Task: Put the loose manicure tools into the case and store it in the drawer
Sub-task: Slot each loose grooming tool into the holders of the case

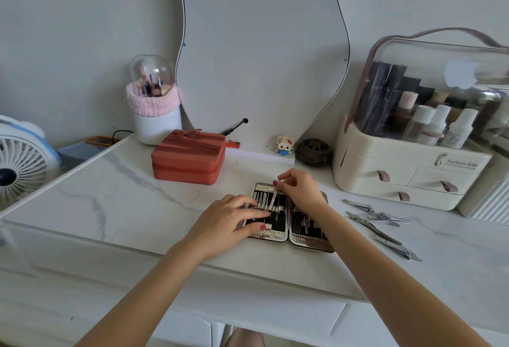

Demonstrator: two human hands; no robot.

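Marble vanity (110, 200): left hand (228, 218) lying flat, steadying open case (308, 240); right hand (298, 188) pinching slim tool (272, 200), seating it under strap. Loose tools (381, 224) waiting at three o'clock.

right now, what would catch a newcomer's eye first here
Both hands work over the open case at the table's middle: the right hand pinches a thin tool into its left half while the left hand presses there. Loose tools lie to the right, and a red box sits behind on the left.
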